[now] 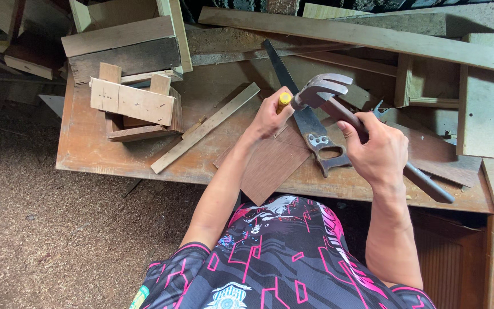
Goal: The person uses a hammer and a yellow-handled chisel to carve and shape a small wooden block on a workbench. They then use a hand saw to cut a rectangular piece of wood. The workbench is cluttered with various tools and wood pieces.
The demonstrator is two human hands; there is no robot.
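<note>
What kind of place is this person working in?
Most likely a rough woodworking shop: a worn workbench piled with offcut planks, a handsaw lying on it, and sawdust covering the floor.

Bench w/ scrap wood all over. Box on bench, far left; slat lies diagonal just right of it. Saw at centre, handle nearest person, blade running back-left. Panel at front edge, left of saw handle. L hand over panel, gripping chisel. R hand right of saw, w/ hammer, head touching chisel top. Planks along back.
</note>
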